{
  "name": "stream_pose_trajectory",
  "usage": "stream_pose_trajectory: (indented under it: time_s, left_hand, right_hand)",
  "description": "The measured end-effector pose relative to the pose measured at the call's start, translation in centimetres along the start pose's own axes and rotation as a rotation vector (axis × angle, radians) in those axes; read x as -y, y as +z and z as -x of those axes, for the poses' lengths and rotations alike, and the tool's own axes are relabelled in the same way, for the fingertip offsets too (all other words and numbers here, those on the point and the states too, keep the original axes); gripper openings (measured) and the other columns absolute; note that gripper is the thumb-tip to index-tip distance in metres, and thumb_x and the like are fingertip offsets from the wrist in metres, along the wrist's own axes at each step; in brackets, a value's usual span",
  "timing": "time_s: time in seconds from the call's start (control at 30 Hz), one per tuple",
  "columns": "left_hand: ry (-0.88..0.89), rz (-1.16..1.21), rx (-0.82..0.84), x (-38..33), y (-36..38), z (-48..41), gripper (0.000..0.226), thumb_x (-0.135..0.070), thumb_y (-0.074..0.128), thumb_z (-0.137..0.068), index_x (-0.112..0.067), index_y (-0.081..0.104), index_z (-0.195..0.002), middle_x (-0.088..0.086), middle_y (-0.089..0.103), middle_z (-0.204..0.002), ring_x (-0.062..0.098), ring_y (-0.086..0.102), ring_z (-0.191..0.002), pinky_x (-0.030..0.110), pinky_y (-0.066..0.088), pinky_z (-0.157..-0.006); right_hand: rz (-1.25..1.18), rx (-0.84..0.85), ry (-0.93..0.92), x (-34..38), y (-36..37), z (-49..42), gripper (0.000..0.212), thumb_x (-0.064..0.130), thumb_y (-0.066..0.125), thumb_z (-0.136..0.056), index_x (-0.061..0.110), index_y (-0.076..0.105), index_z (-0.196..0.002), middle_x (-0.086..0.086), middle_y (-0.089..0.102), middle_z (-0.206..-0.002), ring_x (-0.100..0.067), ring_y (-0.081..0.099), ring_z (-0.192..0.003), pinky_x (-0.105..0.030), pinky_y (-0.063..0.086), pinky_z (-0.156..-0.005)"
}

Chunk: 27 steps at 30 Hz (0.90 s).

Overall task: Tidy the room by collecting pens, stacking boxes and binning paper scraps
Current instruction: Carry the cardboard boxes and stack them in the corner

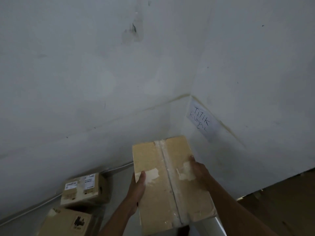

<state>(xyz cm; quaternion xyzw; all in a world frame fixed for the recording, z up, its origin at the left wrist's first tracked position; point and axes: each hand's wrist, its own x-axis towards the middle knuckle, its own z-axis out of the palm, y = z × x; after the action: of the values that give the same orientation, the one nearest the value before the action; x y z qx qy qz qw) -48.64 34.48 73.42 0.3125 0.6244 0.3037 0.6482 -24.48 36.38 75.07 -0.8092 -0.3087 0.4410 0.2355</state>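
Cardboard box, taped shut, held off the floor near the room corner below a handwritten sign; left hand and right hand grip its long sides. Labelled box and printed box lie at the wall's foot, so stacking seems unfinished.

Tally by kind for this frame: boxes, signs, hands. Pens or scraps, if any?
Boxes: 3 (held box, labelled box, printed box)
Sign: 1
Hands: 2 (left hand, right hand)
Pens: 0 visible
Scraps: 0 visible
Total: 6
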Motion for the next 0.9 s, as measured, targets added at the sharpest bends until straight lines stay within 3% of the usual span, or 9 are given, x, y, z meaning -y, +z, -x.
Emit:
stream_pose_trajectory:
  time_s: [0.1, 0.13, 0.2, 0.3, 0.37, 0.53, 0.67, 0.8, 0.9]
  left_hand:
    - [-0.017, -0.042, -0.048, -0.3, 2.4, -1.9, 0.063, -0.051, 0.041, -0.095, -0.026, 0.024, -0.151, 0.007, 0.038, -0.151, 0.033, 0.044, -0.132, 0.055, 0.042, -0.105]
    - [-0.016, -0.037, -0.059, -0.4, 3.0, -2.5, 0.064, -0.051, 0.041, -0.095, -0.026, 0.022, -0.151, 0.007, 0.036, -0.152, 0.033, 0.041, -0.135, 0.055, 0.04, -0.106]
    - [-0.014, -0.011, -0.06, -0.6, 4.5, -3.7, 0.061, -0.048, 0.041, -0.096, -0.026, 0.024, -0.15, 0.008, 0.038, -0.151, 0.035, 0.042, -0.134, 0.056, 0.041, -0.105]
    - [-0.042, 0.03, -0.075, -0.7, 6.9, -5.4, 0.063, -0.047, 0.041, -0.096, -0.025, 0.022, -0.151, 0.008, 0.035, -0.153, 0.035, 0.04, -0.135, 0.058, 0.04, -0.105]
    - [-0.037, 0.077, -0.06, -0.7, 7.8, -6.2, 0.06, -0.044, 0.041, -0.097, -0.025, 0.023, -0.151, 0.009, 0.036, -0.152, 0.035, 0.042, -0.134, 0.058, 0.04, -0.105]
    - [-0.087, 0.133, -0.065, -0.1, 9.9, -8.4, 0.055, -0.042, 0.041, -0.097, -0.025, 0.029, -0.148, 0.01, 0.044, -0.146, 0.035, 0.047, -0.129, 0.058, 0.042, -0.103]
    - [-0.125, 0.218, -0.07, 0.7, 10.5, -11.3, 0.049, -0.035, 0.041, -0.099, -0.015, 0.039, -0.144, 0.016, 0.05, -0.141, 0.038, 0.051, -0.125, 0.06, 0.042, -0.102]
    - [-0.156, 0.282, -0.049, 1.2, 10.3, -13.9, 0.042, -0.032, 0.039, -0.1, -0.013, 0.045, -0.137, 0.019, 0.061, -0.126, 0.039, 0.061, -0.11, 0.061, 0.049, -0.092]
    - [-0.141, 0.274, -0.04, 1.8, 9.8, -16.6, 0.042, -0.031, 0.038, -0.1, -0.015, 0.041, -0.139, 0.018, 0.059, -0.128, 0.039, 0.062, -0.109, 0.058, 0.052, -0.088]
  right_hand:
    - [-0.004, 0.02, 0.0, 0.0, -1.2, -3.3, 0.068, 0.055, 0.029, -0.098, -0.002, 0.063, -0.116, -0.024, 0.065, -0.107, -0.026, 0.061, -0.08, -0.026, 0.049, -0.064]
    - [0.0, 0.031, 0.005, 0.0, -1.5, -4.3, 0.069, 0.057, 0.028, -0.097, 0.001, 0.063, -0.116, -0.02, 0.064, -0.1, -0.022, 0.058, -0.074, -0.023, 0.046, -0.061]
    - [0.038, 0.051, 0.001, 0.0, -2.3, -6.4, 0.07, 0.06, 0.027, -0.096, 0.004, 0.063, -0.117, -0.017, 0.063, -0.101, -0.024, 0.056, -0.081, -0.026, 0.043, -0.077]
    - [0.084, 0.066, -0.005, 0.0, -3.6, -9.6, 0.07, 0.06, 0.027, -0.096, 0.006, 0.057, -0.128, -0.021, 0.058, -0.127, -0.033, 0.055, -0.114, -0.035, 0.039, -0.098]
    - [0.084, 0.062, -0.029, 0.1, -4.0, -10.9, 0.067, 0.058, 0.028, -0.097, 0.009, 0.052, -0.135, -0.02, 0.053, -0.136, -0.035, 0.049, -0.125, -0.038, 0.036, -0.104]
    - [0.105, 0.082, -0.058, -0.6, -4.4, -14.2, 0.061, 0.057, 0.03, -0.097, 0.015, 0.057, -0.132, -0.018, 0.058, -0.13, -0.034, 0.052, -0.122, -0.036, 0.039, -0.1]
    - [0.148, 0.104, -0.042, -1.0, -3.7, -17.0, 0.063, 0.058, 0.029, -0.096, 0.012, 0.066, -0.118, -0.014, 0.066, -0.102, -0.035, 0.06, -0.109, -0.037, 0.045, -0.096]
    - [0.15, 0.075, -0.04, -1.5, -2.6, -19.0, 0.052, 0.052, 0.034, -0.098, 0.019, 0.062, -0.127, -0.018, 0.066, -0.116, -0.035, 0.058, -0.114, -0.037, 0.043, -0.098]
    - [0.154, 0.074, -0.051, -1.4, -1.3, -20.9, 0.05, 0.05, 0.035, -0.098, 0.018, 0.067, -0.12, -0.017, 0.069, -0.1, -0.035, 0.063, -0.105, -0.037, 0.048, -0.092]
